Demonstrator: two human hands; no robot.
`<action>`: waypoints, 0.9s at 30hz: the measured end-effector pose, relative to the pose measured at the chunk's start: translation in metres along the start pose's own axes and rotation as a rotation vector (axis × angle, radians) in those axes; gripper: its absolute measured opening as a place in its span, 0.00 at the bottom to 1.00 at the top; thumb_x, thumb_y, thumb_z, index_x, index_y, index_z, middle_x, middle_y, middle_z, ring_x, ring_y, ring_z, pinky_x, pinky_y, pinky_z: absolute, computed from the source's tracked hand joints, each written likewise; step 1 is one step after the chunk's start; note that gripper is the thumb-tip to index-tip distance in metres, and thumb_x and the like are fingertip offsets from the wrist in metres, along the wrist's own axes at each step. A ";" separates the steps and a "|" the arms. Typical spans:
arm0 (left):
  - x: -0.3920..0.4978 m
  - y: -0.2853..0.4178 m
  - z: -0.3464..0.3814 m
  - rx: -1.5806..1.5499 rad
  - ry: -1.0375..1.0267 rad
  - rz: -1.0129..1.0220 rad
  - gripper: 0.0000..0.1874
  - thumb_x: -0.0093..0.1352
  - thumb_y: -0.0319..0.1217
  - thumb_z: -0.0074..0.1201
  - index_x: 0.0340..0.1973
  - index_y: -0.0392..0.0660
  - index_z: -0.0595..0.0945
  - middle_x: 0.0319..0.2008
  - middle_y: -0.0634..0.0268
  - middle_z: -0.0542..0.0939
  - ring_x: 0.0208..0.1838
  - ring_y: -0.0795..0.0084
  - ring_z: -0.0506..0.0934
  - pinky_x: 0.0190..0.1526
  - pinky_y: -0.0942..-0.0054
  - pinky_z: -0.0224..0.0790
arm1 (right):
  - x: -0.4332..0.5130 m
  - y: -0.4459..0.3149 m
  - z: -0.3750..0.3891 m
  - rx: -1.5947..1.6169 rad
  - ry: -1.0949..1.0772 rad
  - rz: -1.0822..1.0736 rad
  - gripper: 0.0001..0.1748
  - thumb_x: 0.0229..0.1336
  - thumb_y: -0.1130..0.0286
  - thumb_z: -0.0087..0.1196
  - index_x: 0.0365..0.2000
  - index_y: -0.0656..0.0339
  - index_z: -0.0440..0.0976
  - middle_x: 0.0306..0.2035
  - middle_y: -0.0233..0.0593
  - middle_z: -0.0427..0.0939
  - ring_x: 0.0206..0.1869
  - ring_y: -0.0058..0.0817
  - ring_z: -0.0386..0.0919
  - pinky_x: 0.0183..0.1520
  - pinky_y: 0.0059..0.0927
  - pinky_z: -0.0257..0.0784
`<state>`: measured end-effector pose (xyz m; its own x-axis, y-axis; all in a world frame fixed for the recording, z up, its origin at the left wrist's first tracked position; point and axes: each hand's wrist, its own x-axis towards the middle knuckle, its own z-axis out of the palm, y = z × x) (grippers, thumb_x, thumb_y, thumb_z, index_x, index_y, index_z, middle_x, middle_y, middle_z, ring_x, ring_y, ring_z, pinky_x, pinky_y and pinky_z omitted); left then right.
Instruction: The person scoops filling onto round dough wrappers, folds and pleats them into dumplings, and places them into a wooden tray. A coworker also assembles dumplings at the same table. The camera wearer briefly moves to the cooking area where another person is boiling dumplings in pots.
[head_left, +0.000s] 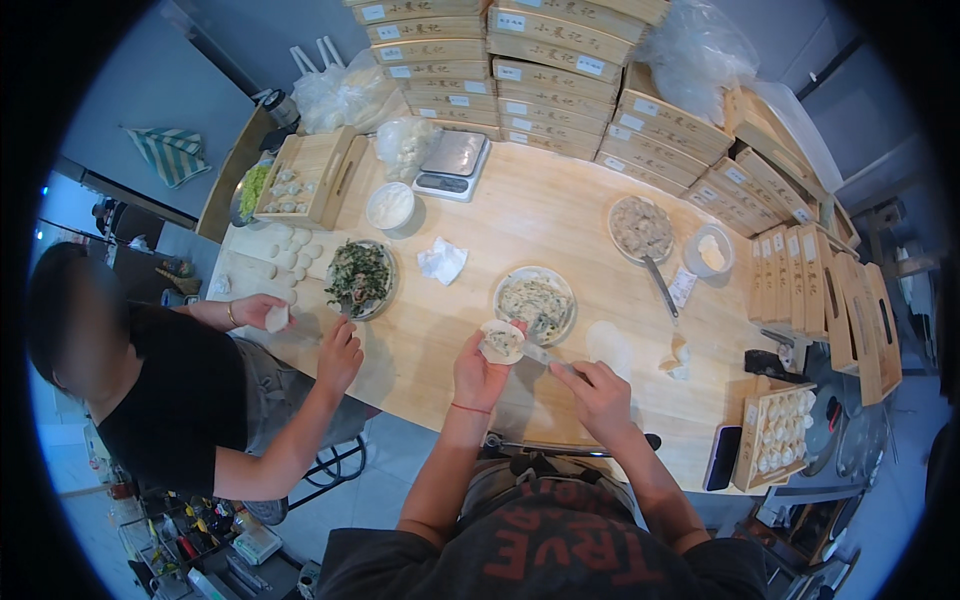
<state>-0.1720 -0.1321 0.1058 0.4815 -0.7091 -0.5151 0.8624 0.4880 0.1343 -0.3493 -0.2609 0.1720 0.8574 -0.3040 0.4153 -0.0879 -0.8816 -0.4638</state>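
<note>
Cupped in my left hand (480, 379) lies a round dumpling wrapper (491, 354) with a dab of pale, green-flecked filling (504, 339) at its middle. My right hand (604, 397) grips a flat metal spatula (541, 355), its blade at the wrapper's right edge. Just beyond my hands stands a bowl of the same sort of filling (534, 296). Flat on the table, right of the bowl, a thin pale round (608, 346) looks like more wrappers or flour; I cannot tell which.
On the left, a co-worker (172, 390) holds a wrapper beside a bowl of leafy filling (360, 281). A kitchen scale (451, 166) and wooden boxes (555, 97) line the back. At right are a bowl of meat filling (641, 225), a phone (722, 457) and a dumpling tray (776, 435).
</note>
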 end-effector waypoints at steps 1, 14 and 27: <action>-0.001 -0.001 0.001 0.023 -0.003 0.018 0.27 0.79 0.36 0.31 0.64 0.25 0.64 0.63 0.39 0.71 0.69 0.44 0.68 0.72 0.49 0.58 | 0.005 0.000 0.002 0.032 0.032 -0.002 0.30 0.41 0.80 0.57 0.49 0.51 0.82 0.34 0.34 0.78 0.31 0.30 0.76 0.31 0.30 0.74; -0.011 0.012 -0.052 0.140 0.181 0.014 0.23 0.79 0.38 0.33 0.56 0.28 0.71 0.58 0.42 0.75 0.64 0.46 0.72 0.70 0.49 0.61 | -0.006 0.035 0.026 -0.029 -0.114 0.160 0.20 0.50 0.78 0.56 0.45 0.52 0.83 0.29 0.37 0.81 0.30 0.34 0.78 0.33 0.35 0.75; 0.012 -0.015 -0.081 0.279 0.099 -0.065 0.25 0.80 0.36 0.27 0.52 0.24 0.72 0.50 0.39 0.78 0.56 0.47 0.78 0.63 0.53 0.69 | 0.003 0.039 0.069 0.167 -0.409 0.569 0.16 0.57 0.76 0.53 0.45 0.57 0.83 0.30 0.44 0.84 0.32 0.36 0.83 0.37 0.35 0.77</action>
<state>-0.1922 -0.1068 0.0294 0.4183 -0.6744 -0.6084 0.9070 0.2747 0.3192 -0.3154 -0.2714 0.1010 0.8256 -0.5118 -0.2374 -0.5271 -0.5495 -0.6482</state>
